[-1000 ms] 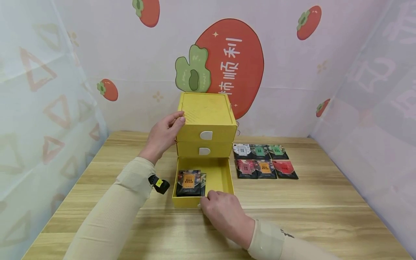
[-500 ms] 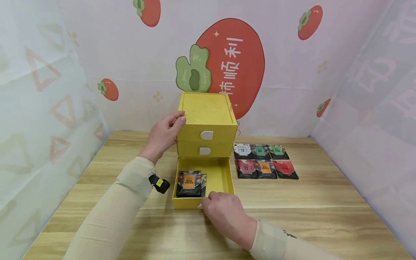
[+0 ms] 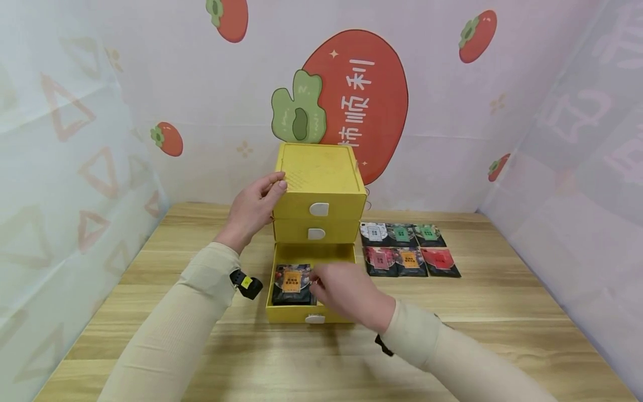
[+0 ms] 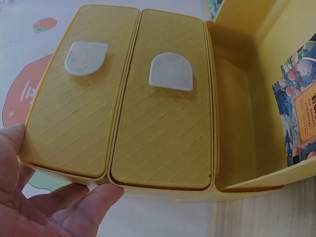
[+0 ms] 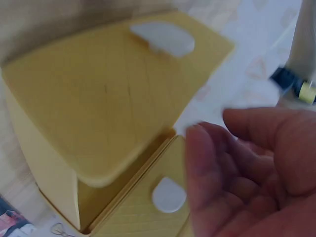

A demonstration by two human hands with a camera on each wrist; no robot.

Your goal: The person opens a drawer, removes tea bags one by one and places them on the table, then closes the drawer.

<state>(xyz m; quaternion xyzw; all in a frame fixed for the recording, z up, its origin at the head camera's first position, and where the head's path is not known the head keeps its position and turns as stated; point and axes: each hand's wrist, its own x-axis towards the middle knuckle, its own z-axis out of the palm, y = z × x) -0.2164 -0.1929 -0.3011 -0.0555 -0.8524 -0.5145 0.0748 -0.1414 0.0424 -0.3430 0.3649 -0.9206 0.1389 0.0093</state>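
A yellow cabinet (image 3: 321, 167) with three stacked drawers stands at the middle of the table. Its bottom drawer (image 3: 286, 315) is pulled out, with black tea sachets (image 3: 291, 286) in its left part. At the cabinet's upper left front corner my left hand (image 3: 251, 209) rests, fingers and thumb touching the side and top edge. My right hand (image 3: 349, 293) hovers over the drawer's right part, just right of the sachets. Nothing shows between its loosely bent fingers in the right wrist view. The drawer's white handle (image 3: 315, 319) is uncovered. Part of the drawer floor is hidden by this hand.
Two rows of flat sachets with coloured labels (image 3: 409, 249) lie on the wooden table (image 3: 492, 335), right of the cabinet. Behind stands a backdrop (image 3: 216, 72) printed with persimmons. The two upper drawers (image 4: 165, 113) are closed.
My right hand has left the bottom drawer's handle and moved up and forward over the drawer. The left hand and cabinet stay where they were.
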